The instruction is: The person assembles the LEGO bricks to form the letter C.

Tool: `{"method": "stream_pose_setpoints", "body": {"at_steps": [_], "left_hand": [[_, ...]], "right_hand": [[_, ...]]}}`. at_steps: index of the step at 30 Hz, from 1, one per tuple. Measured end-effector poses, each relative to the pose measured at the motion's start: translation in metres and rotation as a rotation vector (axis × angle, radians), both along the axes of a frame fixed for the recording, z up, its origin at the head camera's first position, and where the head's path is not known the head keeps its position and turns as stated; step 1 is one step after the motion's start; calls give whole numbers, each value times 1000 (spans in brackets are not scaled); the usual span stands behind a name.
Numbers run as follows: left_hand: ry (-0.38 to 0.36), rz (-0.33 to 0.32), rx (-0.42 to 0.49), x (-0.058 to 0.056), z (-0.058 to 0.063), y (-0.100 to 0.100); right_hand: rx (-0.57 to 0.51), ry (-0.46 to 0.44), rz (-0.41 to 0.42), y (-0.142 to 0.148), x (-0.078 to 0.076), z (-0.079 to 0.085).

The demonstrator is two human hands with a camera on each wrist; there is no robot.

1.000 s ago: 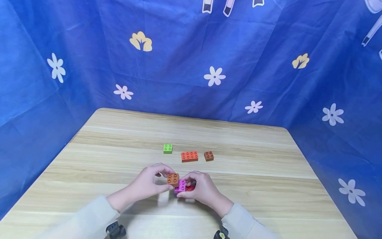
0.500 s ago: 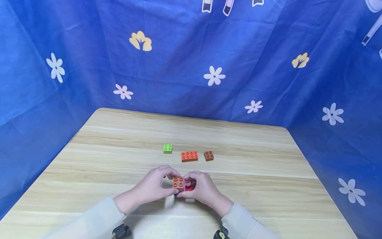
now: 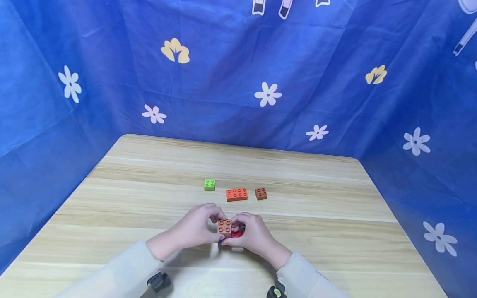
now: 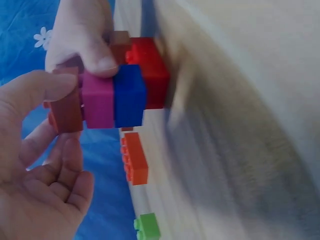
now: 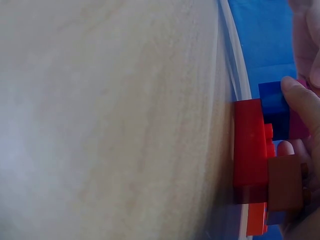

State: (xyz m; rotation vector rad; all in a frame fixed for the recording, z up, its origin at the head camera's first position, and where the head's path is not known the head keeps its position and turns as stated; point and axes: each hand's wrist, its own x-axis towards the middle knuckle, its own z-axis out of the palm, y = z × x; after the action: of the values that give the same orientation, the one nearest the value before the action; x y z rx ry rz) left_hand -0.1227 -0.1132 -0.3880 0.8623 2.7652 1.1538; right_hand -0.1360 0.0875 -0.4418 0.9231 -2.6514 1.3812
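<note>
My left hand (image 3: 197, 227) pinches a small reddish-brown toy brick (image 4: 66, 112) with studs on top. It sits over a magenta brick (image 4: 98, 107); in the left wrist view a narrow gap with studs shows between the two. Under the magenta one is a blue brick (image 4: 131, 97), joined to a longer red brick (image 5: 250, 155) at the bottom. My right hand (image 3: 255, 236) grips this stack, its thumb on the blue and magenta bricks. Another brown brick (image 5: 285, 182) stands on the red brick's other end, mostly hidden by my right hand in the head view.
Beyond my hands on the wooden table (image 3: 316, 198) lie a lime green brick (image 3: 210, 185), a longer orange-red brick (image 3: 237, 195) and a small brown brick (image 3: 261, 193). A blue patterned cloth (image 3: 223, 74) surrounds the table's back and sides.
My left hand has moved right with the reddish-brown brick, bringing it over the magenta brick, which is now covered in the head view. My right hand has kept its place on the stack.
</note>
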Motion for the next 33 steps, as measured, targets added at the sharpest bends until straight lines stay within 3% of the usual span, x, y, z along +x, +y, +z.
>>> {"method": "stream_pose_setpoints", "body": {"at_steps": [6, 14, 22, 28, 33], "left_hand": [[-24, -40, -54, -5, 7, 0], [63, -103, -158, -8, 14, 4], [7, -61, -126, -7, 11, 4], [63, -92, -133, -6, 11, 4], [42, -82, -132, -9, 9, 6]], "right_hand": [[9, -12, -10, 0, 0, 0], [16, 9, -14, 0, 1, 1], [32, 9, -13, -1, 1, 1], [41, 4, -22, -1, 1, 2], [40, -13, -21, 0, 1, 3]]}}
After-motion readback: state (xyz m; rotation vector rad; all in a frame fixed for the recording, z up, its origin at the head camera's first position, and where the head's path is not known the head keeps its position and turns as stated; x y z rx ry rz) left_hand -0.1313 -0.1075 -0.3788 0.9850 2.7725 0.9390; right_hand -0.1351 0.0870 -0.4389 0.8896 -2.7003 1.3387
